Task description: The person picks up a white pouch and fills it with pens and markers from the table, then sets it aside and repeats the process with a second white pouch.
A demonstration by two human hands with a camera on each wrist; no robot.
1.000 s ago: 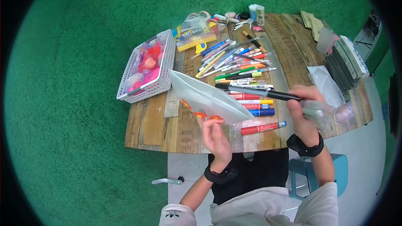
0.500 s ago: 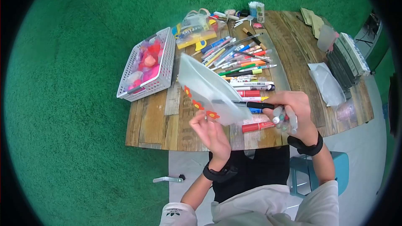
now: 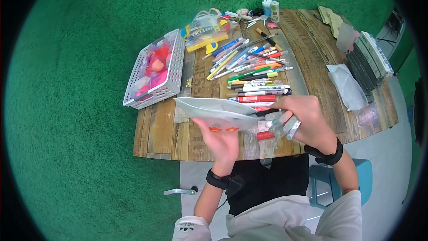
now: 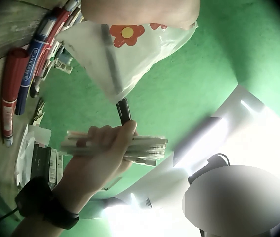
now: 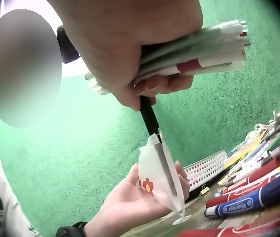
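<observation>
A frosted white pouch with red flowers [image 3: 223, 115] lies across the left hand [image 3: 220, 145], its thumb on the near side and the other fingers behind. The right hand [image 3: 307, 118] grips a bundle of several pens [image 5: 199, 57] in its curled fingers. Between its thumb and finger it also pinches a black marker [image 5: 150, 116], whose far part is inside the pouch, showing dark through the film. In the left wrist view the marker [image 4: 123, 111] enters at the pouch's corner. Below both hands, a red marker [image 3: 265, 135] lies on the table.
Many pens and markers [image 3: 252, 62] cover the middle of the wooden table [image 3: 160, 138]. A white basket [image 3: 176, 69] of pink and red items stands at the left, with a yellow-edged bag [image 3: 205, 33] beside it. At the right are a plastic sleeve [image 3: 347, 88] and dark boxes [image 3: 362, 71].
The right hand has brought the black marker leftward into the pouch. The pouch has tilted and come down to lie more level, and the left hand has shifted its hold under it.
</observation>
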